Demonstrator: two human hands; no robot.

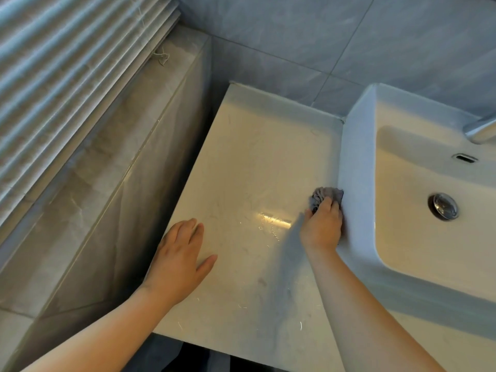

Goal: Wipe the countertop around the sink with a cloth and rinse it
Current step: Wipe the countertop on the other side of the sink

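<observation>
Two hands on the pale countertop [255, 157]: left [179, 261] flat, right [322, 226] clutching cloth [323, 194] against sink [357, 157]

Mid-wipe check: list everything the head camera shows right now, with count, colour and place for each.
countertop: one, cream-white with faint veining, centre, left of the sink
sink: one, white, right, sitting on the countertop
drain stopper: one, chrome, basin floor
overflow slot: one, dark with a metal edge, basin's back wall
faucet: one, chrome, right edge, only partly in view
cloth: one, grey, bunched against the sink's outer left wall
blind: one, grey-white slats, upper left
ledge: one, grey marbled tile, left of the countertop
wall tiles: several, blue-grey, behind
left hand: fingers straight, resting on the countertop's left edge
right hand: grips the cloth
</observation>
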